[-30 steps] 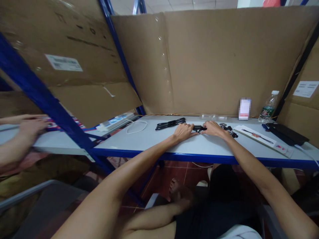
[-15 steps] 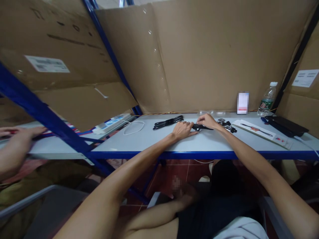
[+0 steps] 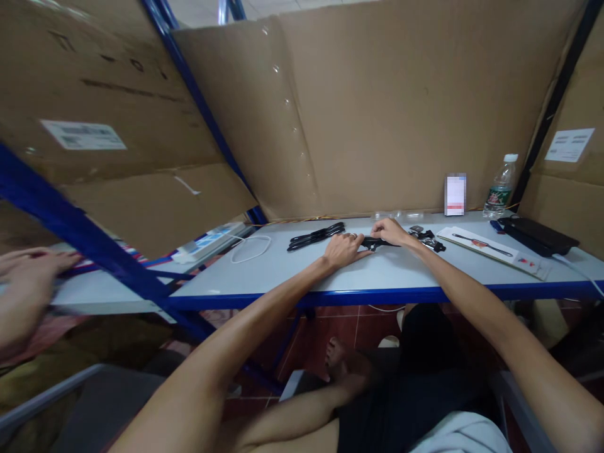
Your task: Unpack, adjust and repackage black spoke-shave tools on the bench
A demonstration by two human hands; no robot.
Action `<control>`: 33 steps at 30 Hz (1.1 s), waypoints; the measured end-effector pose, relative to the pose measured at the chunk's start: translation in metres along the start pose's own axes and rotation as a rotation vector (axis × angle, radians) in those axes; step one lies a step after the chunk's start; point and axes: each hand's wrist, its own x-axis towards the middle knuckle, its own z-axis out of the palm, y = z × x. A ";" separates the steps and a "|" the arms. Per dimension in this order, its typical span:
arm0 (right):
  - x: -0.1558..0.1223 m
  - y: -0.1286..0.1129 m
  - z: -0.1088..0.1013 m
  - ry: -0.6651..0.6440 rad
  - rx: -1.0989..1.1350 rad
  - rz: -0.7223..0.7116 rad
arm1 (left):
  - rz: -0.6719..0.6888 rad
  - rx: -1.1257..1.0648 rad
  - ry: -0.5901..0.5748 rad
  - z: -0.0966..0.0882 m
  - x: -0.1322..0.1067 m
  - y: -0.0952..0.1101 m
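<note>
My left hand [image 3: 343,249] rests on the table, its fingers closed around one end of a black strap [image 3: 377,242]. A small shiny part shows beside its thumb. My right hand [image 3: 389,231] is closed over the same strap from above, fingertips pinched together near my left hand. Fine details between the fingers are too small to make out. To the left lies a bundle of black straps [image 3: 315,236]. Just right of my right hand sits a small pile of black straps with buckles [image 3: 428,239]. Beyond it is a flat package [image 3: 493,251] picturing a strap.
A phone [image 3: 455,195] and a water bottle [image 3: 499,189] stand at the back right, near a black case [image 3: 540,236]. A white cable [image 3: 251,249] and a power strip [image 3: 207,241] lie left. Blue posts and cardboard walls enclose the table [image 3: 264,277]. A co-worker's hand [image 3: 40,264] is far left.
The view has shifted slightly. Both my hands stay at the black strap, with only slight finger movement. The co-worker's hand at the far left has moved a little.
</note>
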 end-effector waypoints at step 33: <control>-0.032 -0.027 -0.001 -0.057 -0.563 -0.188 | -0.140 -0.097 -0.087 0.004 0.007 -0.004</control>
